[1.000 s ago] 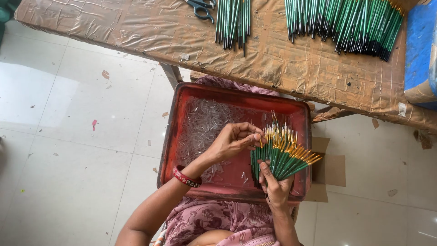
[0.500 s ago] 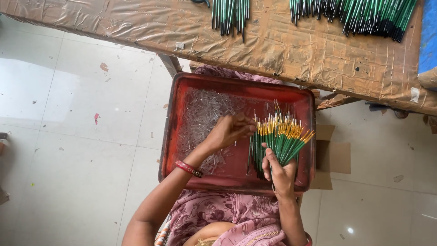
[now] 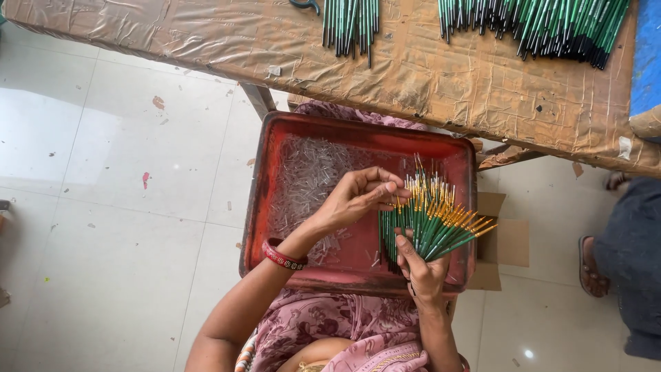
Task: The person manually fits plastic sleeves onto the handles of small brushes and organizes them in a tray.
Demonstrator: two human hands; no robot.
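1. Head view, looking straight down: the right hand [image 3: 421,270] grips a fanned bunch of thin paintbrushes [image 3: 428,217] by their lower ends, fingers wrapped round the green handles.
2. The fan opens up and to the right; long axes run from the fist toward the top edge of the red tray [image 3: 358,138], golden ferrules and dark tips outermost.
3. The bunch hangs over the right half of the tray, which rests on the person's lap.
4. The left hand [image 3: 358,198] comes in from the left, fingertips pressed together, pinching at a ferrule near the left side of the fan. Whether it holds one brush or two is hard to tell.
5. A red bangle [image 3: 284,256] sits on the left wrist.
6. The tray floor carries a heap of small clear tubes [image 3: 310,179], glassy and tangled; single pieces blur together.
7. Behind it, a tabletop [image 3: 427,76] wrapped in wrinkled, taped brown paper holds two rows of green-handled brushes: a small row [image 3: 350,24] and a big row [image 3: 537,24], both cut off by the top edge.
8. A cardboard piece [image 3: 509,242] peeks out right of the tray.
9. Far right, another person's sandalled foot [image 3: 592,265], partly cropped.
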